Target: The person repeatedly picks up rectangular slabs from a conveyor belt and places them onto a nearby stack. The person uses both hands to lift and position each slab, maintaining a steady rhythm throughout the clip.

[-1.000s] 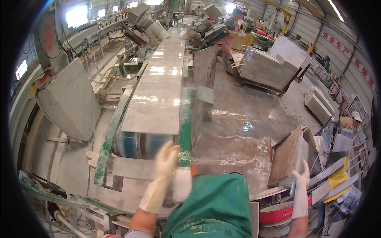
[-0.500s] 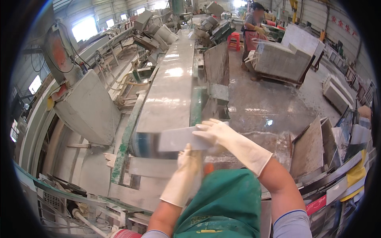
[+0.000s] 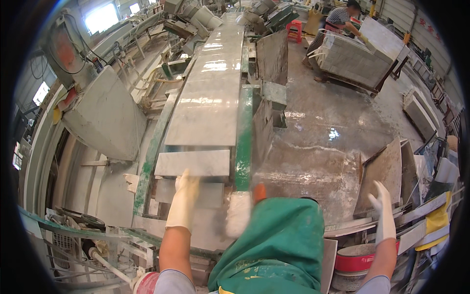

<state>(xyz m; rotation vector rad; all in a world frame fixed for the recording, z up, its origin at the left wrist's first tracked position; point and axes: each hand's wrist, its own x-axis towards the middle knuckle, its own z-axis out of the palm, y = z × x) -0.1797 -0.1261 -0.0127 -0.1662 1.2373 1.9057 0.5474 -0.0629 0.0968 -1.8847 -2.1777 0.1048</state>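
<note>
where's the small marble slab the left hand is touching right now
In the head view, the small marble slab lies left of centre at the near end of the conveyor line, beside the green rail, the left hand on its near edge.

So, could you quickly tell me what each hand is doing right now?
Left hand: gloved, resting flat on the near edge of the marble slab, not gripping.
Right hand: gloved, open, fingers spread, holding nothing, beside the leaning stone tile.
</note>
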